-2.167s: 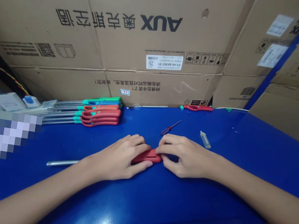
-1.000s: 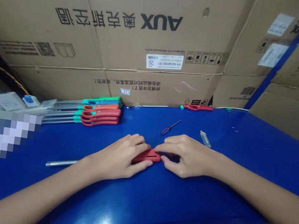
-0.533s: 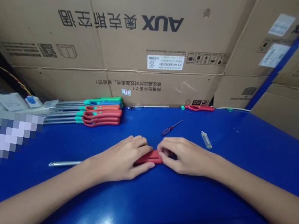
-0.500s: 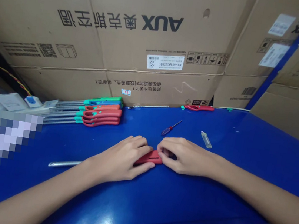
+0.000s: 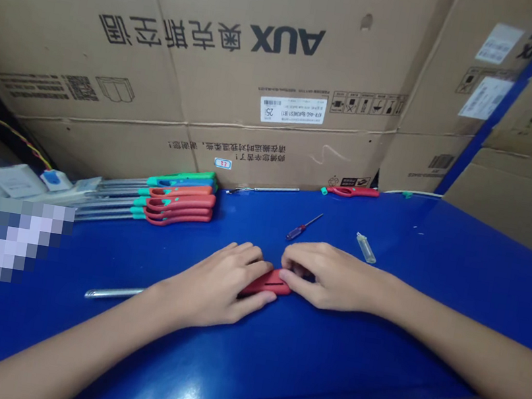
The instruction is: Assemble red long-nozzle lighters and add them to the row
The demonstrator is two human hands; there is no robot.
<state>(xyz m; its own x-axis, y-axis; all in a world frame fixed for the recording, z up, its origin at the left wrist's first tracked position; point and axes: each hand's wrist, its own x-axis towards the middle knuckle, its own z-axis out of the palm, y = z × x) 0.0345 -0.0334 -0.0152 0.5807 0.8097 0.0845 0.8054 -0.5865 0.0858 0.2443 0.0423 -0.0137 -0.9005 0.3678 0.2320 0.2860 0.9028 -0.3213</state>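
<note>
A red long-reach lighter lies on the blue tabletop, with its silver barrel stretching out to the left under my forearm. My left hand is closed around the handle and covers its front part. At the butt end, my right hand has its thumb and curled fingers pressed on the handle, beside a dark slot. The fingertips of that hand are partly hidden. A small purple screwdriver and a clear plastic fuel tank lie behind my right hand.
Several lighters with red, orange, blue and green handles are stacked at the left. Another red lighter handle and a thin metal rod rest along the cardboard wall. White plugs sit at the far left.
My right thumb has moved slightly on the butt end of the lighter handle. My left hand keeps its grip, and the things on the table stay put.
</note>
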